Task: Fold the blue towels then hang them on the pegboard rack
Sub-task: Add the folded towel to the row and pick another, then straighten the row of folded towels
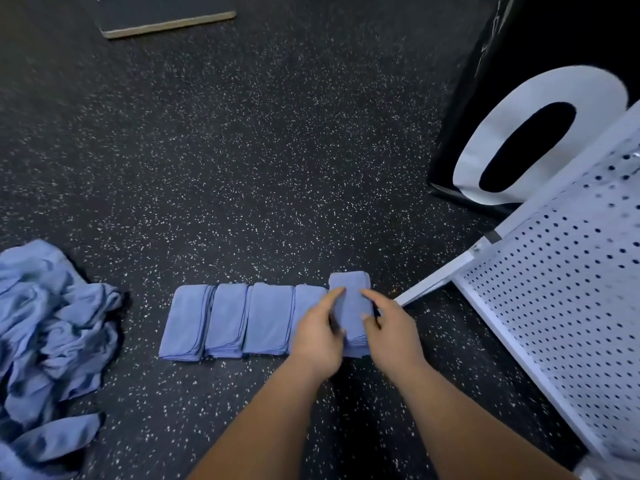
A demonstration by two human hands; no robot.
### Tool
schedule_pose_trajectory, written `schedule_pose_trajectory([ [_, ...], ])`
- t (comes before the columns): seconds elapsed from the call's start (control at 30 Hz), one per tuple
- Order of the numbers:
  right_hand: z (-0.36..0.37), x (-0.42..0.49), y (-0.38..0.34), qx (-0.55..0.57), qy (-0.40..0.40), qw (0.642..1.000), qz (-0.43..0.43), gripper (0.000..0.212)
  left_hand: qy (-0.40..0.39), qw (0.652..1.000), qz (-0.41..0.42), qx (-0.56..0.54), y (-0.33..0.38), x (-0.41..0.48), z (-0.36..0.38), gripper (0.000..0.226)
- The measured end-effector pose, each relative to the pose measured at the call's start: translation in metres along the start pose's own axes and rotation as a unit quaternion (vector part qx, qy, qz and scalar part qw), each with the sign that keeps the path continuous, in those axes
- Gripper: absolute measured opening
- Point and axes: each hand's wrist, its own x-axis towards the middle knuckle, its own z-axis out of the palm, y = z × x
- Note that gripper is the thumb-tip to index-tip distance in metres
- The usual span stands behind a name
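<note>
Several folded blue towels (228,320) lie side by side in a row on the dark speckled floor. At the row's right end, one more folded towel (349,292) sits between my hands. My left hand (320,332) grips its left side, thumb on top. My right hand (389,329) grips its right side, fingers curled over the edge. A heap of unfolded blue towels (48,327) lies at the far left. The white pegboard rack (561,285) leans in at the right, its foot just beside my right hand.
A black box with a large white "0" (540,133) stands behind the rack at the right. A dark board with a pale edge (166,15) lies on the floor at the top left. Speckled floor (263,150) stretches beyond the towels.
</note>
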Motion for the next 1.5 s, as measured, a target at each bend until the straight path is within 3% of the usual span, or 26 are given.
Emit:
schedule_pose_trajectory([
  [0.33, 0.012, -0.001, 0.015, -0.038, -0.024, 0.998, 0.044, 0.053, -0.043, 0.993, 0.017, 0.108, -0.016, 0.012, 0.004, 0.078],
  [0.5, -0.008, -0.005, -0.015, -0.049, 0.009, 0.999, 0.021, 0.046, -0.022, 0.999, 0.027, 0.04, -0.002, 0.0, -0.015, 0.07],
  [0.67, -0.015, -0.02, -0.061, -0.117, -0.012, 0.993, 0.024, 0.053, 0.007, 0.997, 0.01, 0.072, 0.012, -0.035, -0.06, 0.072],
  [0.9, 0.01, -0.066, -0.144, -0.237, -0.095, 0.964, -0.073, 0.066, 0.056, 0.971, -0.025, 0.229, 0.003, -0.124, -0.152, 0.078],
  [1.27, 0.089, -0.167, -0.277, -0.311, -0.202, 0.901, -0.223, 0.076, 0.117, 0.938, -0.145, 0.292, -0.089, -0.27, -0.276, 0.082],
  [1.5, 0.161, -0.185, -0.321, -0.324, -0.241, 0.876, -0.264, 0.078, 0.128, 0.919, -0.192, 0.318, -0.146, -0.273, -0.338, 0.083],
])
